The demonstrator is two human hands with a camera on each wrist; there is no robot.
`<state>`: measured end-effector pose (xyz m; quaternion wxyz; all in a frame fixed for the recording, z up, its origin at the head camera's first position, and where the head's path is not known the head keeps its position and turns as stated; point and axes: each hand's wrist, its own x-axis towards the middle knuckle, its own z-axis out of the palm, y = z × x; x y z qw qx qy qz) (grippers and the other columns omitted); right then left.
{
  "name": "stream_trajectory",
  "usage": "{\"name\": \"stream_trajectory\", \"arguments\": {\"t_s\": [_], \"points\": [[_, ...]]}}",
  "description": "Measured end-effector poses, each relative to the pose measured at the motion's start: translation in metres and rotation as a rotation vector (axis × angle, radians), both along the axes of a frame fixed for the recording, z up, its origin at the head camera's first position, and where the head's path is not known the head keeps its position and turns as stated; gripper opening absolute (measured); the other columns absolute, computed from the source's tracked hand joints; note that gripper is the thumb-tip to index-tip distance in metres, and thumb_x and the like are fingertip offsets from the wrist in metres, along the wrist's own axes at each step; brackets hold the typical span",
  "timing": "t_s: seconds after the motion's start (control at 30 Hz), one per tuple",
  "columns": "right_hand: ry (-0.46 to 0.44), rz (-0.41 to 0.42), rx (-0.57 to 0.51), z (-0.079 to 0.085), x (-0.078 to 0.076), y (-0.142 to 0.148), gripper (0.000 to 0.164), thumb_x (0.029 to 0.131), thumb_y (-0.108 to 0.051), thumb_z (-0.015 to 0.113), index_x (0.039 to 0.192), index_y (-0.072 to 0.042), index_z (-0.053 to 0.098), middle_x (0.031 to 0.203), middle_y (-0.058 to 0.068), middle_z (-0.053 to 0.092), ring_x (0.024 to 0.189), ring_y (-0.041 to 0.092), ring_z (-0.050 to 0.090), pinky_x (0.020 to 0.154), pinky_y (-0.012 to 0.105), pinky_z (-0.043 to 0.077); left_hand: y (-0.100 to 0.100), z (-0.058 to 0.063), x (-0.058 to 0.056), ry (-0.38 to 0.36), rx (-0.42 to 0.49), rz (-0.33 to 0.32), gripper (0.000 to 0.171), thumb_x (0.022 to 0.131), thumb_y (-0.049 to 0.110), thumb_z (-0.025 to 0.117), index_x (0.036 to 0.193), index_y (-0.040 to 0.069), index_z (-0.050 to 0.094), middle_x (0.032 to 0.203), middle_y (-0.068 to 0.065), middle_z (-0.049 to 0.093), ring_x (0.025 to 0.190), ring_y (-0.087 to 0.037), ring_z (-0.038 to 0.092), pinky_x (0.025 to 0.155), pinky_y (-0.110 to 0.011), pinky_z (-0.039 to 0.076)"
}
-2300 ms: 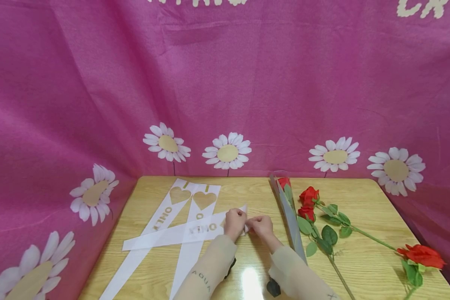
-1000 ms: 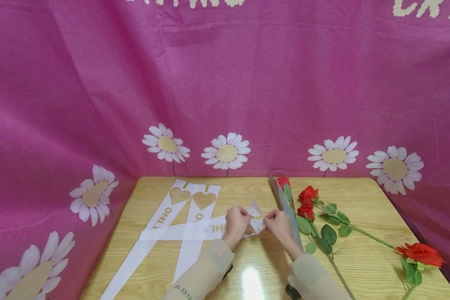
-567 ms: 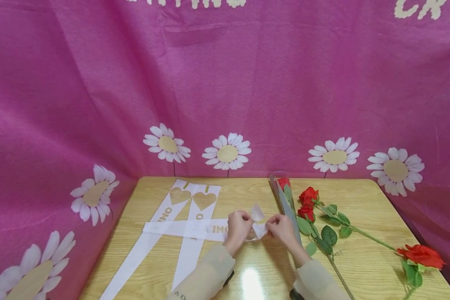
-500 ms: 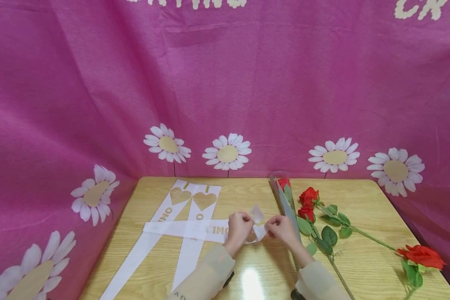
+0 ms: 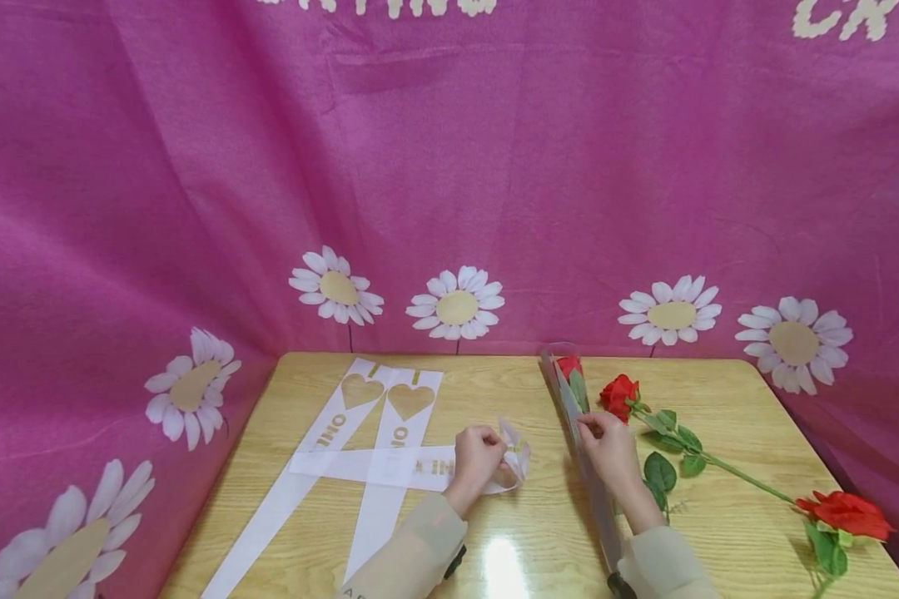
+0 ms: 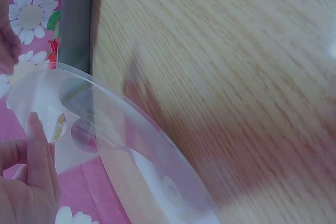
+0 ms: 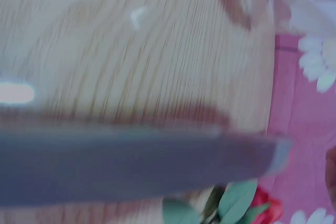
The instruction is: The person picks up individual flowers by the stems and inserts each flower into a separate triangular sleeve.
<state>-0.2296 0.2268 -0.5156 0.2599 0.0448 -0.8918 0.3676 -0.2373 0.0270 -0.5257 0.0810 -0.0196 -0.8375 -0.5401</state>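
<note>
Left hand (image 5: 478,462) pinches white sleeve (image 5: 436,470), mouth just right of fingers; gray wrapper (image 5: 596,499), running near-to-far, lies under right hand's (image 5: 613,453) fingertips, the nearer; can't tell its grip.

From my end I'd call this a small draped booth or screened-off corner set up for flower craft; whether it stands in a home, a shop or a studio I can't tell. Magenta cloth (image 5: 554,166) rises behind the table (image 5: 487,387) and along both sides, printed with big white daisies (image 5: 457,308) and cropped cream lettering (image 5: 872,18). The wood-grain tabletop throws back a bright glare (image 5: 504,566). What says craft to me is the red roses (image 5: 620,395) and gold-printed white strips (image 5: 271,516) laid across it.
</note>
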Motion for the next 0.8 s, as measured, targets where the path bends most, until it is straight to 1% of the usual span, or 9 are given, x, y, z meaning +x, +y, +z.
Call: {"name": "stream_trajectory", "arguments": {"t_s": [0.03, 0.1, 0.2, 0.27, 0.33, 0.4, 0.57, 0.67, 0.8], "points": [[0.01, -0.019, 0.022, -0.001, 0.0, 0.005, 0.005, 0.074, 0.007, 0.066, 0.079, 0.007, 0.066, 0.07, 0.013, 0.064, 0.059, 0.021, 0.058, 0.05, 0.027, 0.048, 0.0, -0.001, 0.0, -0.007, 0.014, -0.004, 0.014, 0.067, -0.01, 0.061, 0.058, 0.0, 0.064, 0.052, -0.002, 0.058, 0.041, -0.002, 0.05, 0.041, -0.014, 0.043], [-0.008, -0.054, 0.048, -0.004, 0.0, 0.015, 0.006, 0.074, 0.008, 0.064, 0.08, 0.008, 0.067, 0.07, 0.015, 0.064, 0.06, 0.024, 0.059, 0.051, 0.031, 0.048, 0.0, -0.002, 0.001, -0.017, 0.038, -0.012, 0.013, 0.068, -0.011, 0.06, 0.059, -0.001, 0.064, 0.052, -0.002, 0.058, 0.038, -0.003, 0.051, 0.039, -0.013, 0.043], [-0.078, -0.114, 0.066, -0.011, 0.001, 0.029, 0.006, 0.076, 0.006, 0.063, 0.08, 0.008, 0.067, 0.075, 0.02, 0.065, 0.064, 0.03, 0.061, 0.053, 0.039, 0.049, 0.0, -0.004, 0.0, -0.018, 0.059, -0.016, 0.013, 0.068, -0.012, 0.059, 0.06, -0.003, 0.064, 0.052, -0.004, 0.058, 0.037, -0.005, 0.053, 0.038, -0.014, 0.044], [-0.126, -0.151, 0.074, -0.015, 0.003, 0.037, 0.007, 0.076, 0.005, 0.062, 0.08, 0.008, 0.067, 0.079, 0.023, 0.065, 0.068, 0.034, 0.062, 0.057, 0.045, 0.05, 0.0, -0.005, 0.0, -0.016, 0.065, -0.017, 0.012, 0.068, -0.012, 0.059, 0.061, -0.004, 0.064, 0.052, -0.004, 0.059, 0.037, -0.006, 0.053, 0.037, -0.014, 0.045], [-0.17, -0.178, 0.08, -0.019, 0.004, 0.044, 0.009, 0.077, 0.004, 0.061, 0.081, 0.009, 0.067, 0.082, 0.025, 0.065, 0.072, 0.038, 0.062, 0.06, 0.048, 0.05, -0.001, -0.005, -0.001, -0.019, 0.068, -0.017, 0.012, 0.068, -0.012, 0.059, 0.062, -0.004, 0.064, 0.052, -0.005, 0.059, 0.037, -0.007, 0.054, 0.037, -0.015, 0.045], [-0.2, -0.198, 0.092, -0.023, 0.005, 0.05, 0.01, 0.077, 0.003, 0.06, 0.081, 0.009, 0.066, 0.081, 0.026, 0.065, 0.072, 0.039, 0.062, 0.06, 0.049, 0.049, -0.001, -0.005, 0.0, -0.025, 0.079, -0.023, 0.011, 0.069, -0.013, 0.058, 0.063, -0.005, 0.064, 0.052, -0.006, 0.059, 0.037, -0.008, 0.054, 0.037, -0.015, 0.045], [-0.265, -0.217, 0.134, -0.029, 0.008, 0.059, 0.011, 0.076, 0.001, 0.059, 0.078, 0.01, 0.065, 0.077, 0.026, 0.064, 0.071, 0.043, 0.06, 0.06, 0.051, 0.048, -0.001, -0.004, 0.001, -0.026, 0.083, -0.024, 0.012, 0.069, -0.013, 0.059, 0.062, -0.005, 0.063, 0.053, -0.006, 0.058, 0.038, -0.006, 0.053, 0.037, -0.015, 0.044], [-0.303, -0.205, 0.153, -0.031, 0.01, 0.061, 0.011, 0.075, 0.002, 0.059, 0.078, 0.01, 0.065, 0.075, 0.026, 0.064, 0.07, 0.043, 0.06, 0.061, 0.051, 0.048, -0.001, -0.004, 0.001, -0.022, 0.079, -0.019, 0.012, 0.07, -0.013, 0.059, 0.061, -0.005, 0.063, 0.054, -0.006, 0.058, 0.038, -0.005, 0.053, 0.038, -0.014, 0.045], [-0.351, -0.192, 0.169, -0.036, 0.01, 0.064, 0.011, 0.075, 0.002, 0.059, 0.079, 0.01, 0.065, 0.077, 0.026, 0.063, 0.07, 0.041, 0.06, 0.061, 0.05, 0.048, 0.0, -0.004, 0.001, -0.042, 0.093, -0.016, 0.012, 0.07, -0.013, 0.059, 0.062, -0.006, 0.063, 0.054, -0.006, 0.059, 0.038, -0.007, 0.054, 0.038, -0.015, 0.045]]}}
